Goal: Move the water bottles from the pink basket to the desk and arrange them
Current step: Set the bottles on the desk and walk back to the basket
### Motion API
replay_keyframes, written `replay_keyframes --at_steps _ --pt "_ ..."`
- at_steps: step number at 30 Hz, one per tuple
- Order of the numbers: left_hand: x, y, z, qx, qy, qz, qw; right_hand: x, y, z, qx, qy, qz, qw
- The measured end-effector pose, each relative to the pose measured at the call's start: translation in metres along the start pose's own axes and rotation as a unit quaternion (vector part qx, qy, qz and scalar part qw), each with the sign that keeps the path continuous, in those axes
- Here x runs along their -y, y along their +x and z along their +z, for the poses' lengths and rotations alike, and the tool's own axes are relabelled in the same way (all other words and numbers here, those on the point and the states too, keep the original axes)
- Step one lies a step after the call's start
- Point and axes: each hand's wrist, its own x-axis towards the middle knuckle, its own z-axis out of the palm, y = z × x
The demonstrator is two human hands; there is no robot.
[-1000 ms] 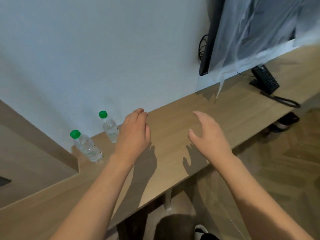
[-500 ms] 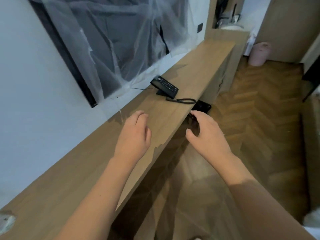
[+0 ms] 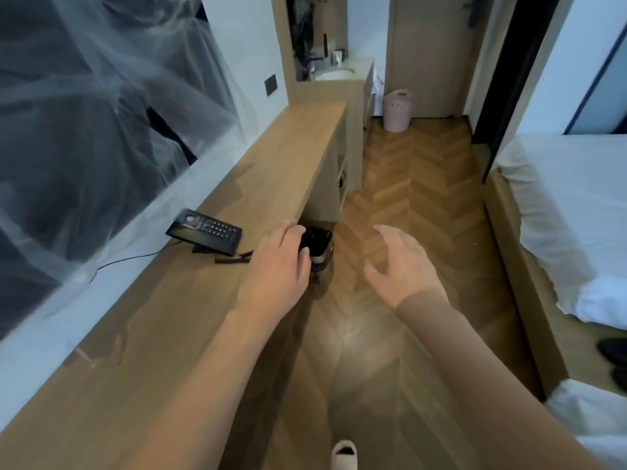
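A narrow room runs ahead: herringbone wooden floor [image 3: 417, 184] down the middle, a long wooden surface [image 3: 278, 164] against the wall on the left, a white bed [image 3: 570, 212] on the right.

The left hand [image 3: 274, 269] hangs at the edge of the surface with its fingers [image 3: 288, 232] loosely bent and grasping nothing. The right hand [image 3: 400, 262] floats over the floor, fingers spread and relaxed, also empty. Both arms reach forward as though the person is mid-stride, hands kept free for the next pick-up.

Just past the left hand a black phone [image 3: 205, 230] sits on the surface, its thin cord trailing toward the wall. Above it, a dark screen [image 3: 84, 130] on the wall is draped in clear plastic sheeting. Below the surface's edge stands a dark bin [image 3: 319, 242], partly hidden by the left fingers.

The pink basket [image 3: 397, 110] stands on the floor at the far end of the room, near a door and well apart from both hands. Whether bottles are inside cannot be told from here, and none show on this stretch of the surface. My guess is the person is heading to the basket for more.
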Motion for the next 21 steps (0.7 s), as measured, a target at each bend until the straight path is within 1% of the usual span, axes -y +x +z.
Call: replay_keyframes --at_steps 3,6,10,12,14,16,21 --pt "0.007 0.056 0.036 0.014 0.004 0.016 1.000 -0.029 0.051 0.003 -0.004 -0.005 0.029 1.000" --pt "0.016 0.123 0.075 0.017 -0.008 0.027 0.999 -0.055 0.112 0.009 -0.022 -0.025 0.035 0.999" --pt "0.026 0.216 0.117 0.023 -0.019 0.041 0.999 -0.079 0.201 0.002 -0.017 -0.049 0.061 0.997" --pt "0.028 0.264 0.133 0.020 -0.016 0.067 0.997 -0.090 0.243 -0.005 -0.028 -0.049 0.065 0.996" --pt "0.027 0.312 0.149 0.012 -0.021 0.091 0.996 -0.102 0.281 -0.013 -0.044 -0.051 0.066 0.996" --pt "0.023 0.355 0.166 0.003 -0.036 0.094 0.995 -0.117 0.316 -0.020 -0.055 -0.061 0.071 0.994" --pt "0.011 0.447 0.222 -0.002 -0.044 0.125 0.991 -0.165 0.403 -0.028 -0.065 -0.056 0.096 0.992"
